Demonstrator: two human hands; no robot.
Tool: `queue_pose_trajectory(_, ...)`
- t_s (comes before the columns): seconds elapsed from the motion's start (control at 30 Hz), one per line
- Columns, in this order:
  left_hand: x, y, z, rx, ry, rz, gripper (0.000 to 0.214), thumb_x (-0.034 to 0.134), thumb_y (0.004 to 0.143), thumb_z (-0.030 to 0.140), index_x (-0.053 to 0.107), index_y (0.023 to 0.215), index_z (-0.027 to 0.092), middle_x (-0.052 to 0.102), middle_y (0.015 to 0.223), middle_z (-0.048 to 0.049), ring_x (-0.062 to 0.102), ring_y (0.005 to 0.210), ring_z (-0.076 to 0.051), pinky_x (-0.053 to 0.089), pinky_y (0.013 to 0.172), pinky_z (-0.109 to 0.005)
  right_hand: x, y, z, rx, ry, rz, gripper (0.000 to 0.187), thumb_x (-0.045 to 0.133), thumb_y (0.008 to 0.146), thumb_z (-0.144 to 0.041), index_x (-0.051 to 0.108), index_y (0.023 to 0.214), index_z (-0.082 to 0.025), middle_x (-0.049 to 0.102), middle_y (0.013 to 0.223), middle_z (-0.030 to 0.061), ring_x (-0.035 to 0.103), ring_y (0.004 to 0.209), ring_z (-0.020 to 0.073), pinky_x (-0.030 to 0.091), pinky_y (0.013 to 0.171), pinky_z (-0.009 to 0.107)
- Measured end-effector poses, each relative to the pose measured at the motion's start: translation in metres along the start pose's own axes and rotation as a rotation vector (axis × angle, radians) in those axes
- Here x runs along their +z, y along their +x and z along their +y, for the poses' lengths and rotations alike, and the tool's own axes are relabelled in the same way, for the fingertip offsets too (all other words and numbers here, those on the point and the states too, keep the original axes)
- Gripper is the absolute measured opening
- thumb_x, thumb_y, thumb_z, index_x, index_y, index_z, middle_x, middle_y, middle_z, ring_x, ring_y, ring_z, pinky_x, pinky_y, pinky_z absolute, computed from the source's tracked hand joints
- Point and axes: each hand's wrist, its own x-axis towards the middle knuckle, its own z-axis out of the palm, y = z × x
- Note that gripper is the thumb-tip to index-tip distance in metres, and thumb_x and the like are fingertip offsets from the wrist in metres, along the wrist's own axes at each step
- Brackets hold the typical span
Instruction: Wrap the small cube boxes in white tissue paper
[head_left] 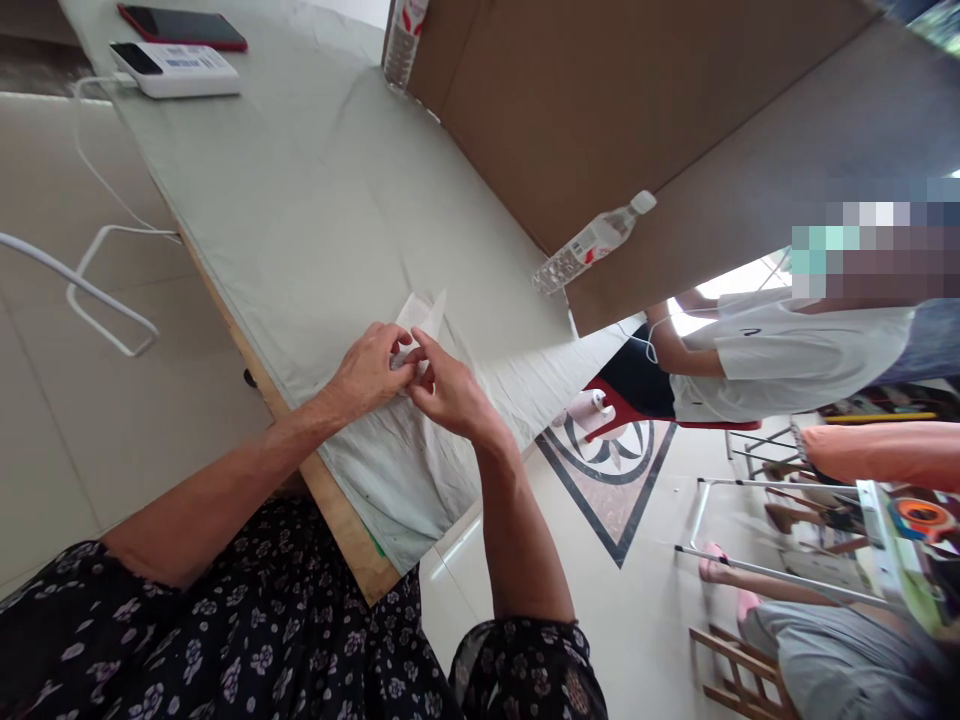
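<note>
My left hand [369, 372] and my right hand [448, 392] meet over a small folded piece of white paper [422, 312] lying on the pale cloth-covered table [315, 200]. The fingers of both hands are closed in a pinch on the paper's near end. The paper's far tip sticks out beyond my fingers. The part of the paper under my fingers is hidden. My forearms reach in from the lower edge of the view, over my dark flowered sleeves.
A white power bank [176, 68] with a cable and a red phone [182, 26] lie at the table's far end. Two plastic bottles [592, 243] [403, 40] stand against a brown cardboard divider [600, 110]. Other people sit beyond it on chairs.
</note>
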Motion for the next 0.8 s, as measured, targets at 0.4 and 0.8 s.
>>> queue_pose_trajectory(0.4,0.002,-0.006,-0.002,0.018,-0.019,-0.019,0.040,0.065,0.083,0.022,0.061,0.123,0.017,0.057,0.100,-0.0031,0.055,0.075,-0.014,0.054,0.083,-0.034,0.009,0.010,0.051,0.520,0.694,0.263,0.081,0.083,0.071,-0.054,0.056,0.136,-0.012,0.075,0.097,0.0097,0.071,0.071,0.0189,0.045,0.042,0.024)
queue_pose_trajectory(0.8,0.000,-0.006,0.002,0.140,0.199,-0.102,0.033,0.055,0.089,0.021,0.072,0.117,0.019,0.057,0.106,-0.0078,0.062,0.092,-0.020,0.056,0.086,-0.034,0.012,0.048,0.056,0.383,0.719,0.178,0.037,0.083,0.063,-0.044,0.065,0.085,-0.019,0.066,0.074,-0.0032,0.055,0.064,0.0115,0.044,0.059,0.024)
